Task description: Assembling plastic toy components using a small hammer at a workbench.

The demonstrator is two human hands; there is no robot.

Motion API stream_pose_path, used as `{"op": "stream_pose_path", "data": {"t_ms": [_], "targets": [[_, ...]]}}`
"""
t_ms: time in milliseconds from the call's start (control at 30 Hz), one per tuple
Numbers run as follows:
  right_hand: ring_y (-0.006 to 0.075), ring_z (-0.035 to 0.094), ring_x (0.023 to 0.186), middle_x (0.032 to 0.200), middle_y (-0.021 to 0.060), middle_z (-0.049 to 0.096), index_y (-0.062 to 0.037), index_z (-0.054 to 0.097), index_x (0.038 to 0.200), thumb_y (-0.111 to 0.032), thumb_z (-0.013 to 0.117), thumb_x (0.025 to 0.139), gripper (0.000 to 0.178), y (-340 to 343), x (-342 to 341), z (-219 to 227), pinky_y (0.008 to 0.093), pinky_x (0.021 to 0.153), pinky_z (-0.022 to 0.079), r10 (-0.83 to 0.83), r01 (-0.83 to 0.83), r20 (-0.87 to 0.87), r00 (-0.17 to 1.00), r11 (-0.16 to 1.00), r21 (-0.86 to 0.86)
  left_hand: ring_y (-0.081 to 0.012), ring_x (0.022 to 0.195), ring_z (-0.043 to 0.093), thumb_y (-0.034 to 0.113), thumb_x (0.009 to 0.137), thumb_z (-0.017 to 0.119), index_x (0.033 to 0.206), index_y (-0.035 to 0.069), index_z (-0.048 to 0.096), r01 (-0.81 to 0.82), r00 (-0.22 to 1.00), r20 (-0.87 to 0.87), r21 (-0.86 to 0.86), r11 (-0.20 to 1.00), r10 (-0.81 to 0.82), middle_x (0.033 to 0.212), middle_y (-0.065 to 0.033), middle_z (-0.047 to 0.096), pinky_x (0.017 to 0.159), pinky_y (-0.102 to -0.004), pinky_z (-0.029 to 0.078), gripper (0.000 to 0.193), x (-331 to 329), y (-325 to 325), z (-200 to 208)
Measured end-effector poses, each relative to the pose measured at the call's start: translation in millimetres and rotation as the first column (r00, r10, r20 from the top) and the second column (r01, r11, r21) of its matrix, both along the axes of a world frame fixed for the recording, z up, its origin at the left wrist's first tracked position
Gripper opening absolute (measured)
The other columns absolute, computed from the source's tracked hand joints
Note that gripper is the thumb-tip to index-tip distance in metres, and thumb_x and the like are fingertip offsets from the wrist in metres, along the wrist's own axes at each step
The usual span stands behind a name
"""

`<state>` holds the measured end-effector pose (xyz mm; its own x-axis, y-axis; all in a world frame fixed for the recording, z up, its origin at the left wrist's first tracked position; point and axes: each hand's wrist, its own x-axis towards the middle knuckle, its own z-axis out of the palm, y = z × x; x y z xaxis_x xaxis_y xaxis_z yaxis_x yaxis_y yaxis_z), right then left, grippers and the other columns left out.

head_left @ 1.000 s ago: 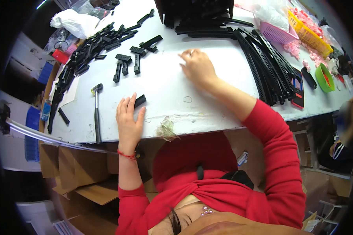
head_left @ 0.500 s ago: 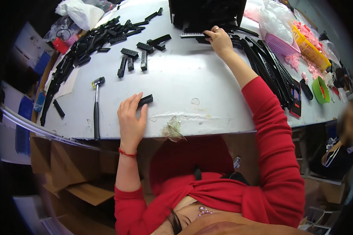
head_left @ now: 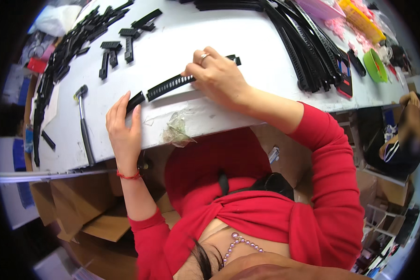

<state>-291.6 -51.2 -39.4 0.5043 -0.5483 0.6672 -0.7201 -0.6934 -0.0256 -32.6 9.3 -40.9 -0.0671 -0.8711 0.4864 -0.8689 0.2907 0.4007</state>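
Observation:
My right hand (head_left: 221, 79) grips a long black slotted plastic strip (head_left: 169, 86) from above, near its middle. The strip lies slanted just above or on the white table; I cannot tell which. My left hand (head_left: 124, 126) is closed round a short black plastic piece (head_left: 136, 100) near the table's front edge. The strip's left end points at the piece's free end, with a narrow gap between them. Farther back lie several short black slotted pieces (head_left: 111, 45). A bundle of long black strips (head_left: 303, 51) lies at the right.
A hammer (head_left: 83, 119) lies left of my left hand. A long heap of black pieces (head_left: 63, 56) runs along the left side. Crumpled clear plastic (head_left: 177, 128) rests at the front edge. At the right are a phone (head_left: 345, 77), a green bowl (head_left: 374, 65) and a yellow basket (head_left: 361, 21).
My right hand has come from the far side of the table toward my left hand, bringing a long slotted strip. My left hand still holds the short piece. The view has shifted.

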Motion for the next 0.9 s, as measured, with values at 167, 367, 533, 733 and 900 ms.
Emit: {"op": "stream_pose_path", "data": {"t_ms": [167,367,533,733,900], "targets": [[0.0225,0.061,0.09,0.094,0.0111,0.062,-0.0039,0.057,0.088,-0.011,0.059,0.079,0.012,1,6,-7,0.0299,0.078,0.053,0.007,0.0,0.039,0.999,0.986,-0.165,-0.03,0.114,0.055,0.013,0.092,0.064,0.128,0.006,0.061,-0.017,1.0,0.018,0.01,1.0,0.017,0.121,-0.0139,0.062,0.1,-0.0401,0.042,0.037,-2,3,-3],[0.0176,0.064,0.079,0.076,0.004,0.066,-0.0087,0.055,0.085,-0.014,0.059,0.079,0.009,2,8,-11,0.029,0.066,0.048,0.04,-0.039,0.003,0.999,0.982,-0.187,-0.0303,0.112,0.055,0.013,0.093,0.063,0.13,0.006,0.059,0.01,0.999,0.051,0.012,1.0,-0.01,0.119,-0.0143,0.062,0.099,-0.0394,0.042,0.038,-4,3,-3],[0.0177,0.062,0.08,0.08,0.0022,0.064,-0.0105,0.054,0.083,-0.013,0.059,0.078,0.008,6,7,-6,0.0299,0.069,0.049,0.018,-0.005,0.066,0.998,0.983,-0.186,-0.0297,0.113,0.054,0.014,0.093,0.063,0.131,0.007,0.058,0.011,0.999,0.035,0.017,1.0,-0.011,0.121,-0.014,0.061,0.1,-0.0391,0.041,0.039,-5,2,-4],[0.019,0.061,0.082,0.082,0.0016,0.065,-0.0109,0.055,0.087,-0.027,0.067,0.077,0.022,10,7,-3,0.0313,0.069,0.049,0.055,-0.044,0.076,0.996,0.989,-0.141,-0.0298,0.114,0.054,0.015,0.094,0.063,0.131,0.006,0.059,-0.006,0.999,0.036,0.023,1.0,0.005,0.121,-0.0144,0.061,0.1,-0.0394,0.041,0.038,-3,5,-4],[0.0179,0.058,0.087,0.088,0.0025,0.06,-0.0115,0.059,0.096,-0.042,0.07,0.072,0.04,15,6,-4,0.0281,0.071,0.05,0.017,-0.016,0.055,0.998,1.0,-0.025,-0.0303,0.114,0.054,0.017,0.094,0.063,0.131,0.007,0.059,-0.015,0.998,0.06,0.018,1.0,0.014,0.121,-0.015,0.061,0.1,-0.04,0.041,0.039,-4,5,-4]]}}
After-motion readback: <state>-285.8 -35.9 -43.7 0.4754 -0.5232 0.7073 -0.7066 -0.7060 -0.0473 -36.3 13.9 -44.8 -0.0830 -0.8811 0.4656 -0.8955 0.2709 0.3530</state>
